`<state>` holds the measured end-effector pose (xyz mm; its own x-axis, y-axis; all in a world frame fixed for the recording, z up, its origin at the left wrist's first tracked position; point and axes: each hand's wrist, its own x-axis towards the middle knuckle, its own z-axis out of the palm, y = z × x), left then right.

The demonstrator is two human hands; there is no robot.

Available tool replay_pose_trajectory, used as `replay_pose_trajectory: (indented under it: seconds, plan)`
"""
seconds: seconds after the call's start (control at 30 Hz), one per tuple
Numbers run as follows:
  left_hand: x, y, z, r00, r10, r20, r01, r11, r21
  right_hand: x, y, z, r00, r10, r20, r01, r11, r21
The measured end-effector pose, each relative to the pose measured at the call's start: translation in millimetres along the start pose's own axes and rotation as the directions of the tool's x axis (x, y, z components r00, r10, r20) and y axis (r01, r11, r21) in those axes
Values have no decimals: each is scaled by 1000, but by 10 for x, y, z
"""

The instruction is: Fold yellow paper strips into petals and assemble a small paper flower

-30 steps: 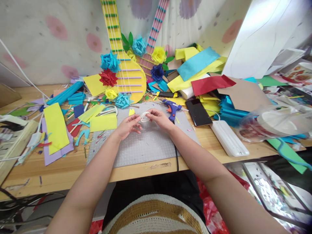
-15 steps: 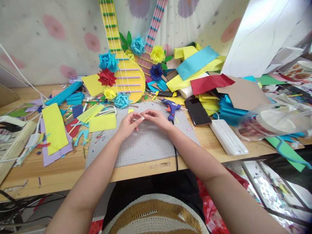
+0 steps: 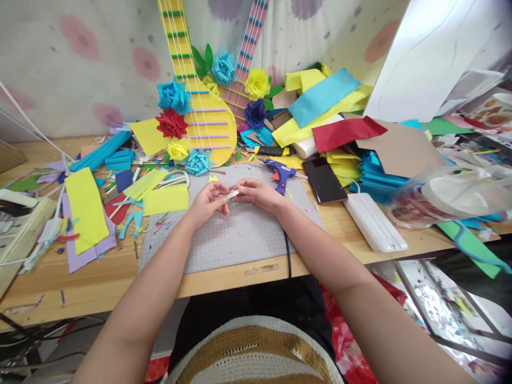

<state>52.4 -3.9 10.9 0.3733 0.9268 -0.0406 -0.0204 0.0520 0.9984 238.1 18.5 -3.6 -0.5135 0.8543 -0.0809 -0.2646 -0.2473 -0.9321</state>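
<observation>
In the head view, held above the far half of the gray cutting mat (image 3: 236, 242), between both hands: a small, pale ring-like piece (image 3: 230, 195), partly hidden by fingers and seen nearly edge-on. Reaching forward from the near side of the mat, with the forearm slanting inward across its left part: the left hand (image 3: 211, 202). Gripping the piece's left end between thumb and index finger there, with the other fingers loosely curled. Coming in from the near right of the mat, along a longer forearm slant: the right hand (image 3: 258, 194). Bent inward at the wrist, back of the hand upward, pinching the piece's right end with bunched fingertips. Nearly meeting at the fingertips, raised just off the mat.

Lying on the mat's far right part, beyond the right wrist: a blue glue gun (image 3: 281, 173). Placed just right of the mat: a black phone (image 3: 325, 181). Resting at the mat's far left edge: scissors (image 3: 174, 180), beside a yellow sheet (image 3: 166, 200). Standing beyond the mat: a yellow guitar shape (image 3: 214, 120) with paper flowers.
</observation>
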Motion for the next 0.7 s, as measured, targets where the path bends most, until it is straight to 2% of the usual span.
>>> replay_pose_trajectory:
  seconds: [0.27, 0.7]
  plan:
    - [-8, -3, -11, 998, -63, -7, 63, 998, 30, 29, 64, -5, 1000, -11, 0, 11, 998, -66]
    - [4, -14, 12, 999, -49, -13, 49, 999, -1, 21, 52, -9, 999, -43, 15, 44, 989, -144]
